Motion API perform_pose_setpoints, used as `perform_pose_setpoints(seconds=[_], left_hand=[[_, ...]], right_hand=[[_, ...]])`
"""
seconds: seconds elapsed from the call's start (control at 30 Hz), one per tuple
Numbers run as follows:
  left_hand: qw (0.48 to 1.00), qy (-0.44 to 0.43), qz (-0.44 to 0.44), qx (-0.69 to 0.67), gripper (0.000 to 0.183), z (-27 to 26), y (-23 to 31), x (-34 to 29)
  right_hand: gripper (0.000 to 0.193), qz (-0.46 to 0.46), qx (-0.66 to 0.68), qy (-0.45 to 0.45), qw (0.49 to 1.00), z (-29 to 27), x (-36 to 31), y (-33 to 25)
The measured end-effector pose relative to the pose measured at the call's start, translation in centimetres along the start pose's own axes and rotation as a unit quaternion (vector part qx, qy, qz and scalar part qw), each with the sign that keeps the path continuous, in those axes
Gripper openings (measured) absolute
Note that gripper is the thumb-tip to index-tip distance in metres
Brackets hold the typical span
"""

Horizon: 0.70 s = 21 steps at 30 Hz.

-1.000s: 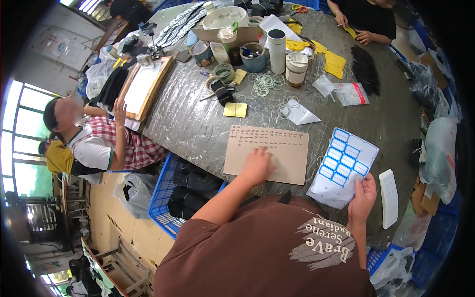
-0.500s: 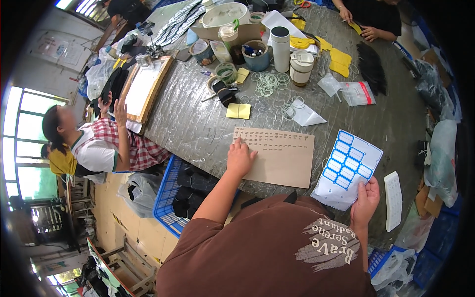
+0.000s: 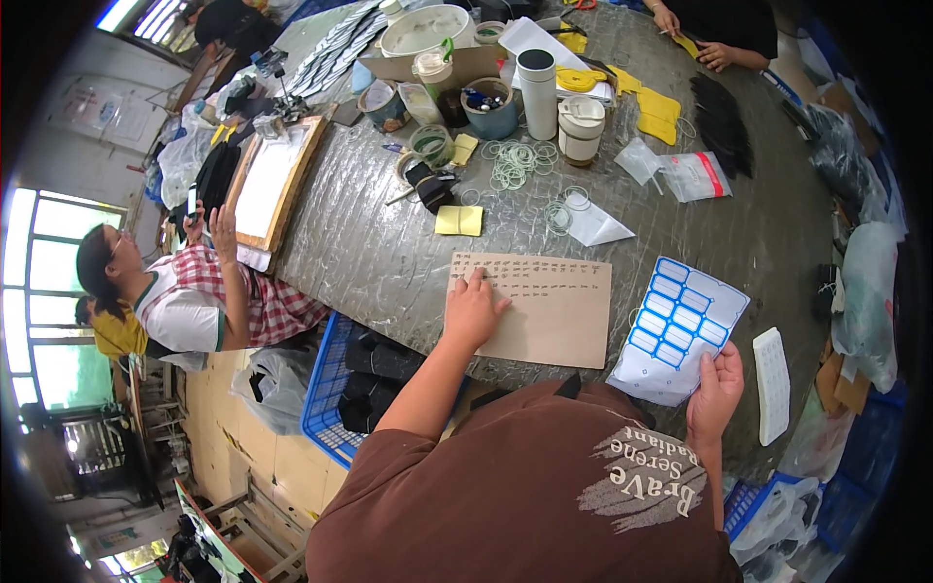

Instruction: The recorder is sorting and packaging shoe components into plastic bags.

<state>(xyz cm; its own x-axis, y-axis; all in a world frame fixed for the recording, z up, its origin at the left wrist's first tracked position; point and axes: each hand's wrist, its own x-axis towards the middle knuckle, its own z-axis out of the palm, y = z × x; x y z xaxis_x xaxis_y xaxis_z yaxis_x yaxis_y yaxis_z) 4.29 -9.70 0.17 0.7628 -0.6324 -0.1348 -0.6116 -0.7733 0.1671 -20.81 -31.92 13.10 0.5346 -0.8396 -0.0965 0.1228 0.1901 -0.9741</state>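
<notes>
A brown cardboard sheet (image 3: pixel 544 325) with rows of handwritten marks lies on the table in front of me. My left hand (image 3: pixel 473 316) rests on its left part, index finger stretched onto the upper rows, holding nothing. At the right, my right hand (image 3: pixel 716 384) pinches the lower right edge of a white label sheet (image 3: pixel 678 325) with blue-framed blank labels, thumb on top. Some labels are gone from its upper right and lower parts. Beside it on the table lies a separate white printed strip (image 3: pixel 772 387).
Yellow sticky notes (image 3: pixel 459 221), rubber bands (image 3: pixel 520 163), a white tumbler (image 3: pixel 536 95) and a lidded cup (image 3: pixel 580 129) stand or lie beyond the cardboard. A blue basket (image 3: pixel 326 389) with black pieces is below left. One person (image 3: pixel 185 301) sits left; another's hands (image 3: pixel 714 53) work at the far right.
My left index finger has slid a little to the right along the written rows. The right hand keeps its hold on the label sheet. The whole view has shifted slightly.
</notes>
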Motion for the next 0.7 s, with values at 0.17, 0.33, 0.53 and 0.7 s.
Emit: perform_pose_setpoints(seconds=[0.17,0.33,0.53,0.7], left_hand=[[0.999,-0.038,0.001,0.006,0.042,-0.4,0.6,0.4],[0.999,-0.039,0.014,-0.003,0.043,-0.7,1.3,0.3],[0.998,-0.042,0.039,0.0,0.047,0.1,2.2,0.5],[0.998,-0.06,0.031,-0.011,0.044,-0.3,2.9,0.8]], right_hand=[[0.024,0.003,0.011,-0.017,1.0,-0.6,-0.2,0.3],[0.025,0.0,0.005,-0.015,1.0,-0.7,-0.2,0.4],[0.025,0.004,0.004,-0.017,1.0,-0.5,-0.3,0.3],[0.024,0.005,0.005,-0.008,1.0,-0.8,-0.3,0.6]])
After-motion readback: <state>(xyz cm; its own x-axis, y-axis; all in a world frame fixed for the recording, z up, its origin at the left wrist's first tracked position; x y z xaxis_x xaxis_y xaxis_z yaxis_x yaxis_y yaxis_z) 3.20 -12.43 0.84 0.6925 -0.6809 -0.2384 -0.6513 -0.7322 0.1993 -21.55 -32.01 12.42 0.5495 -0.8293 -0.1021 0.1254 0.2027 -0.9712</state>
